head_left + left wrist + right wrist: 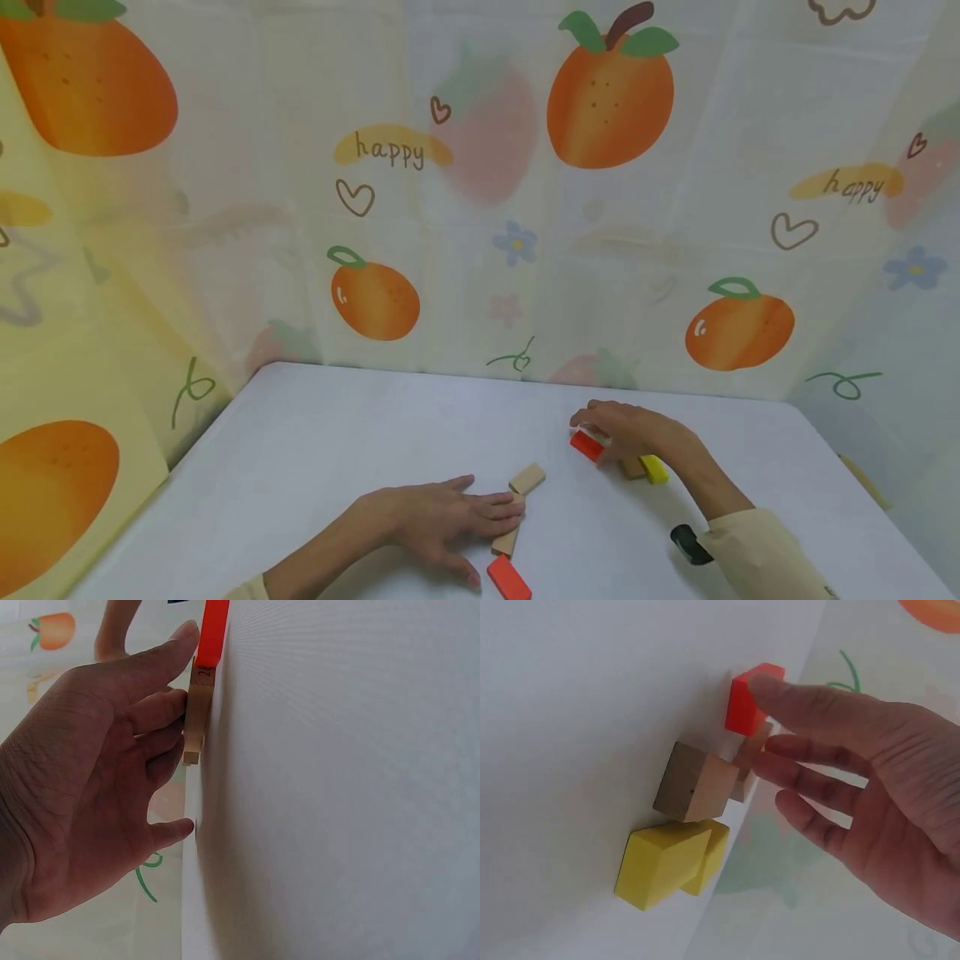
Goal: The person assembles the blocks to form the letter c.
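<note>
On the white table my left hand [450, 521] lies with fingers stretched out, fingertips on a short line of wooden blocks [506, 543]. A red block [509, 578] sits at the near end of that line, beside the thumb, and a wooden block [527, 478] is at its far end. Farther right, my right hand [626, 429] reaches over another red block [587, 446]. In the right wrist view the thumb overlaps this red block [742, 705], while the other fingers are loosely bent and apart from it. Next to it stand wooden blocks [697, 780] and yellow blocks [660, 862].
The white table [337, 433] reaches back to a hanging cloth [480, 250] printed with oranges and hearts. A black device [690, 544] sits at the right sleeve cuff [738, 533]. More cloth hangs along the left side.
</note>
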The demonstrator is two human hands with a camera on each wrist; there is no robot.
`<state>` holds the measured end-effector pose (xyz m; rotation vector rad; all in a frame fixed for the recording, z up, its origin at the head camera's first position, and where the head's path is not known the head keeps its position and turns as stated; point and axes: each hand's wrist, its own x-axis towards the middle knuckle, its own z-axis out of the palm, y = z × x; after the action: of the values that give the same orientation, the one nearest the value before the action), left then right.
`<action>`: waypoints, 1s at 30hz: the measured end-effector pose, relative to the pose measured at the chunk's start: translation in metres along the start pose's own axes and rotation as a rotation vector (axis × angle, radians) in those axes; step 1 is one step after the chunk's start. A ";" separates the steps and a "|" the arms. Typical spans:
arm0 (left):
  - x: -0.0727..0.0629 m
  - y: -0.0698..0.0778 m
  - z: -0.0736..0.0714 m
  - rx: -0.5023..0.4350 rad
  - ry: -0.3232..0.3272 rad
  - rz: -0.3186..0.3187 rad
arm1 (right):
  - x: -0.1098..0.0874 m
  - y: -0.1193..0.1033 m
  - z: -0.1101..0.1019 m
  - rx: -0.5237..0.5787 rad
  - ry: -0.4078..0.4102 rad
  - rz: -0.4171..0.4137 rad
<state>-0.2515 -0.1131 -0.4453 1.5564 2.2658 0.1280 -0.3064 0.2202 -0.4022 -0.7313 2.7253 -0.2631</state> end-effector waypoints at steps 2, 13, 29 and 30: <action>0.000 0.000 0.000 0.012 0.002 0.001 | 0.000 -0.001 0.000 -0.004 0.004 -0.011; -0.002 0.003 -0.002 0.010 0.010 0.009 | 0.003 -0.007 0.011 -0.012 0.045 0.097; -0.003 0.005 -0.006 -0.016 -0.013 -0.008 | -0.005 -0.015 -0.002 -0.098 0.125 -0.097; -0.003 0.005 -0.006 -0.018 -0.013 -0.008 | -0.005 -0.017 -0.003 -0.108 0.127 -0.108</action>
<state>-0.2485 -0.1129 -0.4382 1.5344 2.2539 0.1355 -0.2953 0.2087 -0.3937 -0.9226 2.8423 -0.1936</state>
